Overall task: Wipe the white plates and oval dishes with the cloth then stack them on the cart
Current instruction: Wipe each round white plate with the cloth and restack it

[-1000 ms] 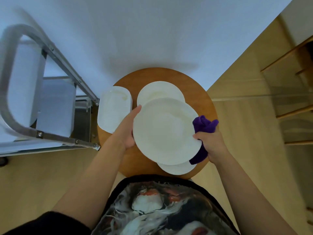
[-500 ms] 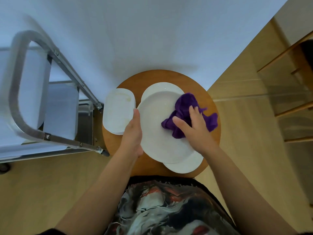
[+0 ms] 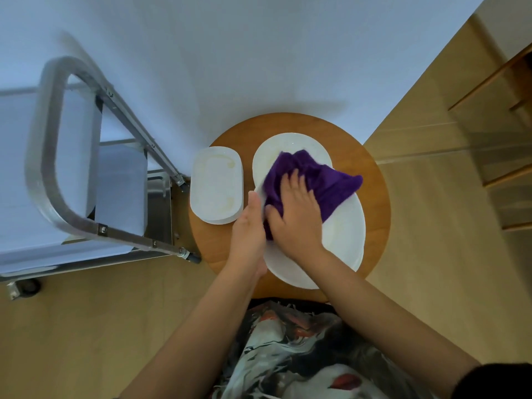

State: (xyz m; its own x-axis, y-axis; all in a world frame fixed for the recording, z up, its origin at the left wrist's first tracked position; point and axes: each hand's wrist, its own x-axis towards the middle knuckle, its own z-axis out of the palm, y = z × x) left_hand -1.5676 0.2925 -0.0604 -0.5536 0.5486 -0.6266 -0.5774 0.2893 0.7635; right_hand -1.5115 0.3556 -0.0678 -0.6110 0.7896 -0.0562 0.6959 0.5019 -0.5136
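Right hand (image 3: 296,217) presses the cloth (image 3: 313,180) flat-fingered on the plate (image 3: 342,237), further left than half a second ago; left hand (image 3: 249,226) grips the plate's left rim, fingers hidden beneath. Another plate (image 3: 288,142) peeks out behind; oval dishes (image 3: 216,185) sit left on the table (image 3: 374,197), beside the cart (image 3: 86,223).

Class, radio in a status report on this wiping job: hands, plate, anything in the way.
Left hand grips the top plate at its rim. Right hand presses the purple cloth flat on it. Stained oval dish waits alongside. Nothing blocks the cart.
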